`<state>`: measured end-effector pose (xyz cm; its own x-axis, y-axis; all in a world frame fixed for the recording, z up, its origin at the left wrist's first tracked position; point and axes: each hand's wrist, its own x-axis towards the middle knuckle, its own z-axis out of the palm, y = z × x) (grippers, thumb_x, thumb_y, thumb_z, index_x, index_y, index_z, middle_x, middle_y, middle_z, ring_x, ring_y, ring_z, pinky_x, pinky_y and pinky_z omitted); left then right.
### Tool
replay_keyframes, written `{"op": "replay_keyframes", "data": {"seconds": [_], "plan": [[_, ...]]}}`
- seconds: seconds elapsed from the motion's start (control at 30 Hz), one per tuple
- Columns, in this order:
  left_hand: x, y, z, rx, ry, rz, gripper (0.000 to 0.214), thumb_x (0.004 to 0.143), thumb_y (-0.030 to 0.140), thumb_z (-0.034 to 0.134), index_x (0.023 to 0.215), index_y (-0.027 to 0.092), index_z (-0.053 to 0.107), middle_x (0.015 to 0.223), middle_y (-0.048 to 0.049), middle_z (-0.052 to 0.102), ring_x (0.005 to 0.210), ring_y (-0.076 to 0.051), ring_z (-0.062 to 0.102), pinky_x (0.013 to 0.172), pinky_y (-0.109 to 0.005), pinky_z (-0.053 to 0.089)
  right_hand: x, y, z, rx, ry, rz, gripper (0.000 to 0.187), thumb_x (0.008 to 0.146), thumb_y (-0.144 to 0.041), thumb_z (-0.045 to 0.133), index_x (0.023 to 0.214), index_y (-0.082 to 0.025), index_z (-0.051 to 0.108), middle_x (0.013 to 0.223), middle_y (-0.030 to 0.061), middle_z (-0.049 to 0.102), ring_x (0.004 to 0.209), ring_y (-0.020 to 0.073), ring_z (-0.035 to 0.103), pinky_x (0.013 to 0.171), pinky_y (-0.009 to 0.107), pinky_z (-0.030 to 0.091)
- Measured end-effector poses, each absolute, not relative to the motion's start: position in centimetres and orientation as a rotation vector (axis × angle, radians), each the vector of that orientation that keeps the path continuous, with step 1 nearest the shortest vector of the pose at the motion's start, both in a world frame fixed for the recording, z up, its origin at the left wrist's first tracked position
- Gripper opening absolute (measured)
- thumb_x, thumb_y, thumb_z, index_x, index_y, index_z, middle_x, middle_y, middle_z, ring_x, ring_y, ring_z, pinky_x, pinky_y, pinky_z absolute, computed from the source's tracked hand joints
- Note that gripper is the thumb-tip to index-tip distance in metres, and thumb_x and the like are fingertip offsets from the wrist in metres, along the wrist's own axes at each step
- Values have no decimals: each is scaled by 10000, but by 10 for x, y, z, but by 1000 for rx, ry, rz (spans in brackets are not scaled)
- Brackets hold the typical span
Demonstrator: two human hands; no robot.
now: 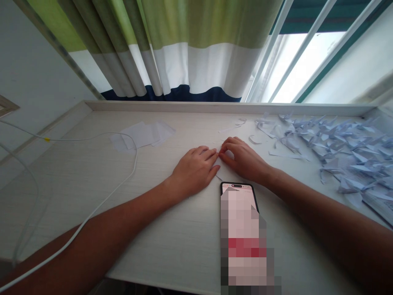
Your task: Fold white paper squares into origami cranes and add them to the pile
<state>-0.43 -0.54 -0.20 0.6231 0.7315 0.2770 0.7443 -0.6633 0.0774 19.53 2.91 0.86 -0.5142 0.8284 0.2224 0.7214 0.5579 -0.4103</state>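
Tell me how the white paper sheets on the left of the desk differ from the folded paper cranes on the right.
The white paper sheets lie flat and overlapping, while the folded paper cranes are creased into pointed shapes. The sheets form one small, loose stack; the cranes spread in a far larger heap. The sheets look plain white, the cranes slightly bluish. Both are paper, resting on the same pale desk.

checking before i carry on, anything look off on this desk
The white cable runs loose across the desk and over the left forearm, and paper strips lie scattered beside the folded paper pile.
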Motion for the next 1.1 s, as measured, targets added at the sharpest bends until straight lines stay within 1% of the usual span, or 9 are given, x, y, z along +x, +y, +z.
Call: {"op": "replay_keyframes", "data": {"seconds": [0.13, 0.23, 0.3, 0.37, 0.5, 0.73, 0.87, 0.97, 1.1], "plan": [[-4, -7, -1, -2757, -1238, -382, 437, 1067, 336, 388, 1390, 114, 579, 1426, -111, 633, 1308, -291, 544, 1095, -455, 421, 196, 30, 8, -1243, -2362, 402, 157, 935, -182, 537, 880, -172, 683, 951, 98, 689, 953, 259, 626, 894, 394, 488], [-4, -8, -1, -2729, -1222, -416, 409, 1065, 324, 400, 1365, 128, 595, 1426, -105, 629, 1349, -300, 504, 1114, -460, 400, 198, 30, 8, -1258, -2289, 432, 130, 890, -147, 568, 875, -188, 691, 936, 72, 703, 934, 243, 643, 886, 370, 490], [-4, -8, -1, -2710, -1215, -448, 392, 1062, 317, 408, 1346, 131, 605, 1430, -108, 620, 1373, -310, 467, 1115, -458, 399, 199, 30, 9, -1268, -2278, 426, 165, 852, -107, 575, 891, -189, 714, 964, 68, 716, 939, 239, 656, 898, 367, 489], [-4, -8, -1, -2718, -1219, -450, 388, 1063, 323, 412, 1335, 128, 606, 1397, -113, 633, 1333, -308, 485, 1079, -447, 429, 199, 29, 10, -1263, -2306, 398, 187, 841, -102, 586, 902, -187, 740, 994, 73, 727, 951, 246, 666, 915, 379, 487], [-4, -7, -2, -2771, -1237, -446, 374, 1066, 340, 413, 1318, 139, 603, 1310, -115, 668, 1214, -272, 557, 1005, -424, 477, 199, 27, 11, -1259, -2356, 348, 156, 889, -177, 618, 879, -192, 773, 989, 80, 745, 945, 266, 682, 929, 419, 487], [-3, -8, -2, -2752, -1226, -430, 376, 1068, 344, 414, 1304, 132, 615, 1301, -117, 681, 1198, -269, 573, 969, -421, 471, 197, 27, 14, -1278, -2407, 319, 158, 924, -197, 626, 881, -192, 778, 990, 84, 752, 989, 282, 679, 971, 447, 466], [-2, -8, -1, -2736, -1237, -379, 385, 1072, 328, 390, 1312, 125, 612, 1312, -121, 676, 1195, -276, 571, 951, -438, 463, 193, 24, 13, -1307, -2430, 296, 191, 947, -173, 567, 890, -173, 749, 975, 98, 739, 964, 278, 667, 987, 466, 452], [-2, -8, 0, -2742, -1244, -380, 371, 1068, 329, 397, 1294, 141, 624, 1301, -117, 681, 1188, -269, 574, 950, -429, 458, 191, 23, 9, -1315, -2403, 293, 193, 957, -174, 535, 890, -170, 717, 964, 104, 723, 941, 268, 655, 971, 462, 455], [-2, -7, 1, -2742, -1252, -389, 365, 1065, 335, 412, 1299, 147, 619, 1298, -109, 684, 1190, -264, 578, 945, -417, 454, 193, 26, 8, -1329, -2329, 384, 156, 947, -211, 562, 869, -180, 694, 955, 94, 717, 952, 268, 655, 917, 430, 486]]}}
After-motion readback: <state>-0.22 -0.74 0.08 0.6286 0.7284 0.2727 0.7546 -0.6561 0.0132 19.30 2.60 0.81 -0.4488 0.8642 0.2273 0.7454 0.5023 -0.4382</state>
